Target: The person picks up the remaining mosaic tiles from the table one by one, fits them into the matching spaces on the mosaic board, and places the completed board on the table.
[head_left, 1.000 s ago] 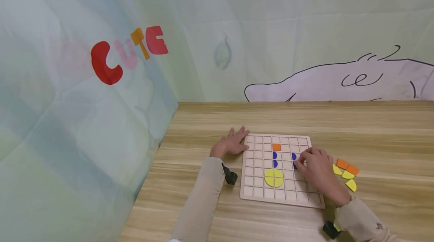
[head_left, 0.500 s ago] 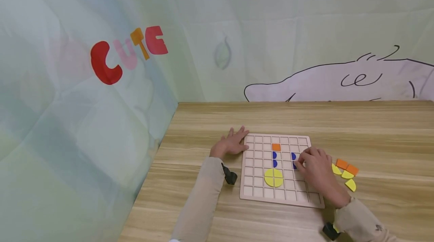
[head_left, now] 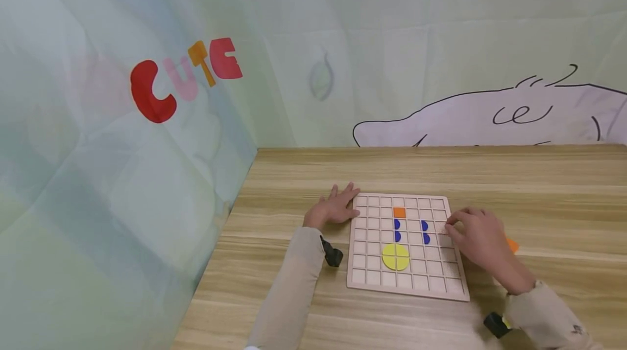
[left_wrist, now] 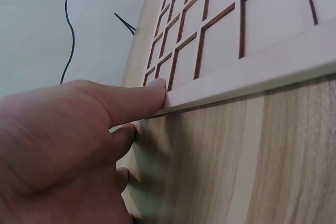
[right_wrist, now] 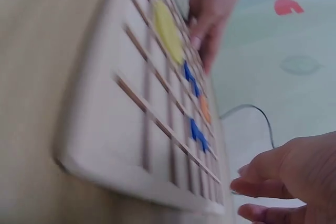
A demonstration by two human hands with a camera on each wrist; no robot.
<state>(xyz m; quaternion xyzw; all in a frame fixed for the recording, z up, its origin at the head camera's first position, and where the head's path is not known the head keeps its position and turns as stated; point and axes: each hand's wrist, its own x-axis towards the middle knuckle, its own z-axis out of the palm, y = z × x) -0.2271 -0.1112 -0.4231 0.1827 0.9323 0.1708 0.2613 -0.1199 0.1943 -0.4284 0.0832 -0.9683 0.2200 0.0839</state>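
Note:
A light wooden grid board point(head_left: 406, 294) lies on the table. My left hand point(head_left: 333, 209) rests at its far left, fingers spread, the thumb touching the board's edge in the left wrist view. Set in the grid are an orange square point(head_left: 399, 213), two blue half-round pieces point(head_left: 397, 236) below it, and a yellow circle point(head_left: 389, 251) of quarter pieces. Two more blue half-round pieces point(head_left: 425, 238) stand in a column to the right. My right hand point(head_left: 480, 235) hovers at the board's right edge with fingers loosely bent. Nothing shows between thumb and fingers in the right wrist view point(right_wrist: 294, 177).
An orange piece point(head_left: 512, 245) peeks out on the table beyond my right hand, which hides other loose pieces there. The wooden table point(head_left: 303, 170) meets a printed cloth backdrop point(head_left: 392, 67) at its back and left.
My right hand has come off the right-hand blue pieces and moved right to the board's edge, uncovering both. It now covers most of the loose pieces. The left hand has stayed put.

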